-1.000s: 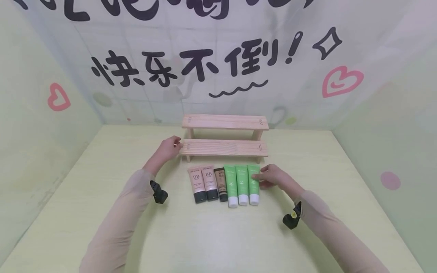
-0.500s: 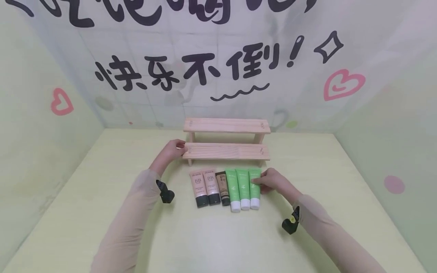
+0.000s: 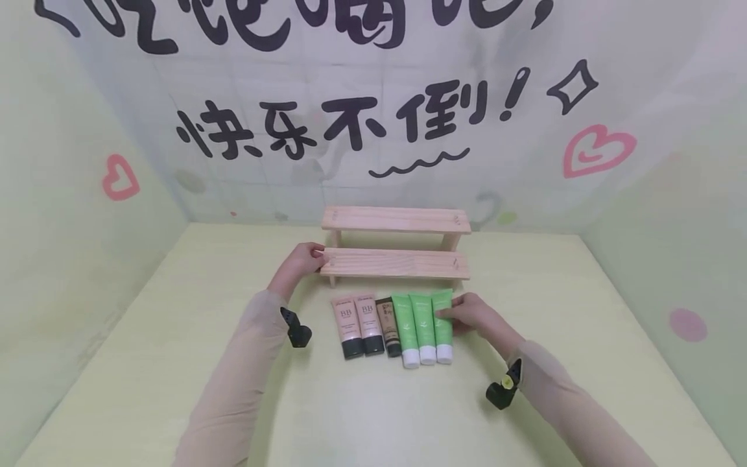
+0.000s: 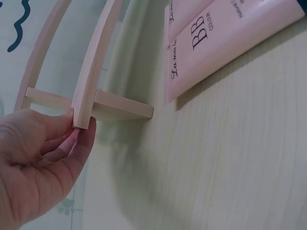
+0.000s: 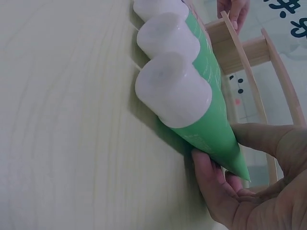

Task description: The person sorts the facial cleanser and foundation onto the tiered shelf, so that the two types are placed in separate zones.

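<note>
My left hand pinches the left end of the lower board of a two-step wooden rack, thumb on one face and fingers on the other in the left wrist view. In front of the rack lies a row of squeeze tubes. Two pink BB cream tubes with black caps are at the left, beside a smaller brown tube. Green tubes with white caps lie at the right. My right hand pinches the rightmost green tube near its flat end, thumb above and fingers underneath.
The rack's upper board stands near the lettered back wall. Side walls flank the pale wood-grain table. Black wrist cameras are strapped over both sleeves.
The head view has shifted slightly, so the scene sits lower and further right. My left hand has closed on the rack's board end. The rightmost green tube's flat end has risen slightly.
</note>
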`<state>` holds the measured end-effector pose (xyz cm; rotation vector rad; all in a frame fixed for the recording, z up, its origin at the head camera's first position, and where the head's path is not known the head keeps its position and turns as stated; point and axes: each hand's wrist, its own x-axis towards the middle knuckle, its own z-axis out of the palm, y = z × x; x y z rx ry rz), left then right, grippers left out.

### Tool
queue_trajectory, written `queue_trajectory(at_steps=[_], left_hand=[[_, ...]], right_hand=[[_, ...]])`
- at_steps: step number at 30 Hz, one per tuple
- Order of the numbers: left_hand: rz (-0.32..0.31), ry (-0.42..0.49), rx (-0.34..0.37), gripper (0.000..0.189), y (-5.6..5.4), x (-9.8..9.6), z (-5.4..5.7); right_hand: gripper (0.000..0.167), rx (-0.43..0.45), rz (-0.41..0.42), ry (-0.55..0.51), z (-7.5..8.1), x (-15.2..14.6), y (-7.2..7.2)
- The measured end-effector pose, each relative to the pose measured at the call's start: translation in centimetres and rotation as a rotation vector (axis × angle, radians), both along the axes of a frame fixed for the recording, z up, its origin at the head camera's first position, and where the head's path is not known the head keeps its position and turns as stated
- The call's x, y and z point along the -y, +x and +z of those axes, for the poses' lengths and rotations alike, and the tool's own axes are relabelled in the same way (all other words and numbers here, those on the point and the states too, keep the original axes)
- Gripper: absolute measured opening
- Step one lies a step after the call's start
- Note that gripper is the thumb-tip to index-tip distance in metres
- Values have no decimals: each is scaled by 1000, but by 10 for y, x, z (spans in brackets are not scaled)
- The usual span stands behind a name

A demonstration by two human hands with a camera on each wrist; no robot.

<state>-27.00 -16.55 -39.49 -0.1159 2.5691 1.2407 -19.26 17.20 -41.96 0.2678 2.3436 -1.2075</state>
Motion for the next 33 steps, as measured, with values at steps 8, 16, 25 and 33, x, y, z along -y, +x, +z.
queue_trajectory(at_steps=[8, 16, 25, 33], left_hand=[[7, -27, 21, 44, 0, -3, -1], [-2, -21, 38, 45, -5, -2, 1], [0, 11, 60, 46, -7, -1, 2], [10, 17, 64, 45, -9, -1, 1]], right_hand=[[44, 14, 44, -67, 10, -10, -1], [49, 16, 100, -115, 21, -11, -4], [47, -14, 152, -141, 33, -6, -9], [55, -66, 250, -212, 40, 4, -15]])
